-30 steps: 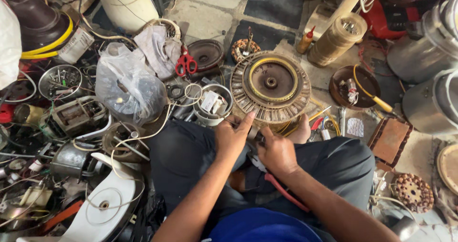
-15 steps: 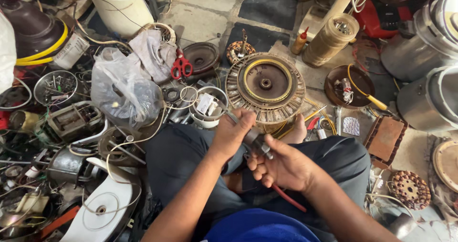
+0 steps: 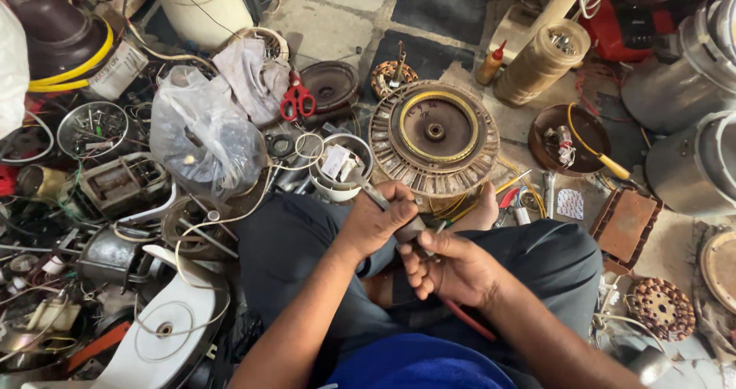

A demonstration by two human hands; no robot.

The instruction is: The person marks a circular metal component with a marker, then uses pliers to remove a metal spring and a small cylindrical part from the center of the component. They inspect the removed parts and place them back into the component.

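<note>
Motor parts, wire and scissors (image 3: 296, 98) littered the tiled floor (image 3: 341, 6). Both hands, left hand (image 3: 378, 222) and right hand (image 3: 452, 269), pinched a metal tool (image 3: 383, 201) beside the stator (image 3: 434, 137).

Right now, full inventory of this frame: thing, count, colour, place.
round ribbed metal motor stator: 1, brown-grey with yellow ring, floor ahead of knees
red-handled scissors: 1, upper centre, on a rag
crumpled clear plastic bag: 1, left of centre
small white cup: 1, left of stator
amber glue bottle with red cap: 1, upper right
yellow-handled screwdriver: 1, across brown dish, right
slim metal tool: 1, grey, in both hands
left hand: grips tool
right hand: holds tool's lower end
</note>
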